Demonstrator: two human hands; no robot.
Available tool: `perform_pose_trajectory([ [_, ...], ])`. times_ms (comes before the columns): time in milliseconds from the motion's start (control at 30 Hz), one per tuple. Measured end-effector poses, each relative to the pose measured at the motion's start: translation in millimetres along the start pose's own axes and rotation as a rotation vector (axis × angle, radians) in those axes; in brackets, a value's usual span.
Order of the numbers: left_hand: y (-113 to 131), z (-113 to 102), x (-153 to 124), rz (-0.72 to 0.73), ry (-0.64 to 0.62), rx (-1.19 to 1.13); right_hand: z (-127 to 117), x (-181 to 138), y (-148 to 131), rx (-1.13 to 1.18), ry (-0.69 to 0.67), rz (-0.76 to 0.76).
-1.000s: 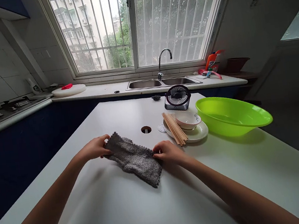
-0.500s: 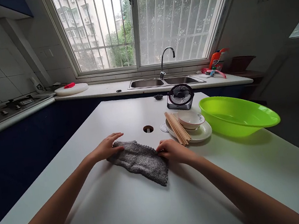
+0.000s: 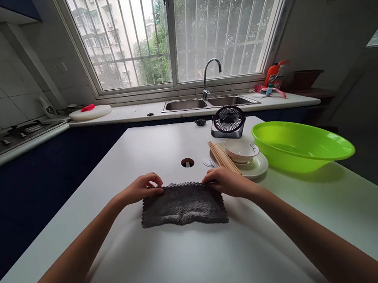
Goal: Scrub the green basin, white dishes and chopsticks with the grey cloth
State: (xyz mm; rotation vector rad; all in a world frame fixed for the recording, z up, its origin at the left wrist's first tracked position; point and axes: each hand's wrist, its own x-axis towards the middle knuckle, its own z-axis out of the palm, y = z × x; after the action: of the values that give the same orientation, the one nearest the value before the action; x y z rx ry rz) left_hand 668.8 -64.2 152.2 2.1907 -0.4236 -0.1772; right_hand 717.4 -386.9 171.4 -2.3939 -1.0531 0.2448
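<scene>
A dark grey cleaning cloth (image 3: pixel 183 206) with a zigzag edge is stretched between my hands over the white table (image 3: pixel 177 263). My left hand (image 3: pixel 142 188) pinches its far left corner between thumb and fingers. At the far right corner, my right hand (image 3: pixel 224 181) is closed on the cloth's edge. The near part of the cloth hangs or lies towards me; whether it touches the table I cannot tell. Just beyond my right hand, several wooden chopsticks (image 3: pixel 224 157) and a white bowl (image 3: pixel 242 151) rest on a white plate (image 3: pixel 260 168).
A bright green basin (image 3: pixel 301 145) stands on the right. Behind the plate is a small black fan (image 3: pixel 228 121), with a dark scouring pad (image 3: pixel 200 122) beside it. A round hole (image 3: pixel 187 163) opens in the tabletop. The sink (image 3: pixel 186 105) lies under the window.
The cloth has gone from lying slanted and rumpled to being held straight by its two far corners. My left hand has closed on its corner; my right hand has moved slightly right.
</scene>
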Motion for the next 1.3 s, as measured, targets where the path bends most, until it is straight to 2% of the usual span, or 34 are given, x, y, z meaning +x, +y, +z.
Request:
perform_pose_trajectory([
  [67,0.8,-0.5,-2.2,-0.043,-0.028,-0.034,-1.7,-0.2,1.4,0.012,0.005,-0.011],
  [200,1.1,1.1,-5.0,-0.106,-0.048,0.061,-3.2,0.0,1.9,-0.008,-0.003,-0.015],
  [400,-0.8,2.9,-3.0,-0.085,-0.037,0.116,-2.3,0.3,3.2,-0.042,-0.014,0.023],
  [567,3.8,0.3,-2.5,0.017,-0.080,0.066,-1.1,0.8,5.9,-0.070,-0.034,0.050],
  [667,5.1,-0.3,-2.5,-0.016,-0.107,0.005,0.3,0.7,4.9,-0.128,-0.048,0.067],
  [733,4.8,0.8,-2.3,-0.034,-0.082,0.009,4.0,1.0,1.1,-0.225,-0.019,0.084],
  [833,5.5,4.5,-1.8,0.009,0.016,0.085,14.9,2.9,-9.3,-0.372,0.077,0.070],
  [900,8.5,7.5,-2.0,0.028,0.050,0.135,23.9,4.5,-17.2,-0.411,0.095,0.016],
  [1000,15.8,11.6,-3.4,-0.017,0.009,0.177,34.7,5.1,-26.3,-0.423,0.029,-0.045],
  [1100,23.0,15.0,-5.3,-0.047,-0.031,0.295,39.1,3.2,-29.6,-0.431,-0.042,-0.024],
  [1300,31.2,21.3,-5.2,-0.096,0.030,0.543,41.6,1.4,-28.1,-0.413,-0.070,0.032],
])
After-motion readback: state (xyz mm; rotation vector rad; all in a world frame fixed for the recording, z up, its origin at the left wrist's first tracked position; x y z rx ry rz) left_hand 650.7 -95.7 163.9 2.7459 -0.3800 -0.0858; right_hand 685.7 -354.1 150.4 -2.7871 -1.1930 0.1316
